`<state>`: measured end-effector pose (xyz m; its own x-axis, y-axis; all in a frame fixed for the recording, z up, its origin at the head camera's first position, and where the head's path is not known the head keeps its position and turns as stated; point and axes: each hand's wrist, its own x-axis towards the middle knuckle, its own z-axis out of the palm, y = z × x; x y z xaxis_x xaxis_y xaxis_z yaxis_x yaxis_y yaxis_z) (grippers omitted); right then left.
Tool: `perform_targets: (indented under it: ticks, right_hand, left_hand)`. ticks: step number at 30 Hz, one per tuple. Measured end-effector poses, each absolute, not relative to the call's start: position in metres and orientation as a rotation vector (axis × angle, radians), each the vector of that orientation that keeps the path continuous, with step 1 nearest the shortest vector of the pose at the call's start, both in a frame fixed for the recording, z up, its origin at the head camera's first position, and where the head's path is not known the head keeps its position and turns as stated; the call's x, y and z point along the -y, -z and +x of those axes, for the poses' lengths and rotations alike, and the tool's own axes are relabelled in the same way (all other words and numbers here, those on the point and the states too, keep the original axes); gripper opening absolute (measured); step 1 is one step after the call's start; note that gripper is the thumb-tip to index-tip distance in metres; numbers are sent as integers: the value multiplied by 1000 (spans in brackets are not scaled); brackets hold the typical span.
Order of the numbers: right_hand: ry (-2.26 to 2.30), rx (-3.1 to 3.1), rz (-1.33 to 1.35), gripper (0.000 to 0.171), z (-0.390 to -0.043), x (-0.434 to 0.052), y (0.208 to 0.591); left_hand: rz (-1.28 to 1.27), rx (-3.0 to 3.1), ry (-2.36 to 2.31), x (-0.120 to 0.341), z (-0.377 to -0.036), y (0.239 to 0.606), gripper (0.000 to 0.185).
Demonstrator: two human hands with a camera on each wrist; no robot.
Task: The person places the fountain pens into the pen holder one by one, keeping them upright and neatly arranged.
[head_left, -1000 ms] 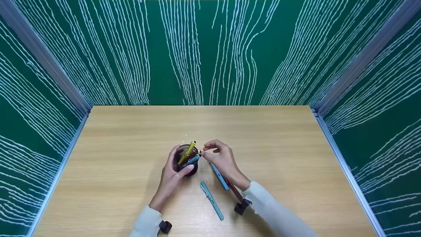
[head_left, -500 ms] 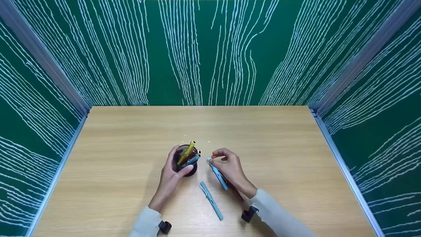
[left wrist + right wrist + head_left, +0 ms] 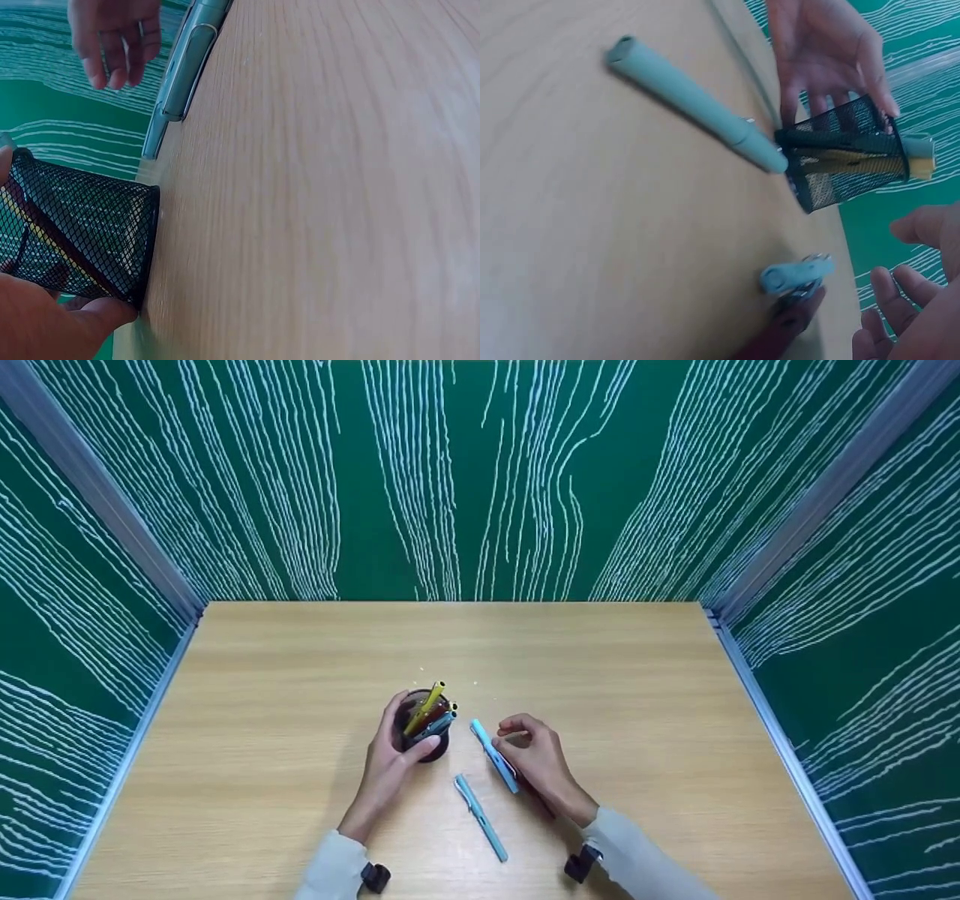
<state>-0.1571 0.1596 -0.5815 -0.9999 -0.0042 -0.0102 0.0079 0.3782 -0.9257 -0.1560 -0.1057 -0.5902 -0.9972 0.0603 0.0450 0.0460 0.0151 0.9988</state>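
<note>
A black mesh pen holder (image 3: 424, 731) stands on the wooden table (image 3: 300, 660), and my left hand (image 3: 386, 765) grips it round its side. It holds a yellow pen (image 3: 426, 707) and other pens. My right hand (image 3: 536, 757) hovers with loosely curled fingers (image 3: 911, 319) beside a light blue pen (image 3: 493, 755) that lies on the table over a dark red pen (image 3: 776, 334). In the right wrist view the fingers stand apart from both pens. A teal pen (image 3: 480, 817) lies alone nearer to me, between my two arms.
Green panels with white wavy lines (image 3: 480, 472) wall the table at the back and on both sides, with grey metal rails (image 3: 780, 735) along the edges. Bare wood (image 3: 675, 675) spreads to the right and behind the holder.
My right hand has drawn back from the holder's rim, toward me and to the right, and now sits by the light blue pen. The left hand and the holder have stayed put.
</note>
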Motion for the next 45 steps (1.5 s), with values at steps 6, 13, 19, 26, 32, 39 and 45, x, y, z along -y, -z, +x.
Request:
perform_targets:
  ticks: [6,13,19,26,32,39,45]
  right_hand:
    - [1651,-2726,-64,23,-144,-170,594]
    - [1610,-2740,-80,23,-131,-181,604]
    - [1605,-2758,-88,25,-124,-189,612]
    - [1550,-2825,-133,20,-123,-194,619]
    - [1539,-2855,-153,19,-123,-193,621]
    - [1515,-2901,-161,17,-126,-198,621]
    - [1494,-2943,-178,12,-127,-204,621]
  left_hand:
    - [129,-2230,-2194,106,-156,591,91]
    - [135,-2236,-2197,106,-156,590,91]
    - [143,-2262,-2176,106,-157,591,91]
    - [120,-2258,-2175,106,-157,592,91]
    - [121,-2248,-2180,106,-157,592,90]
    - [128,-2239,-2188,106,-156,592,90]
    - [126,-2243,-2186,106,-157,592,91]
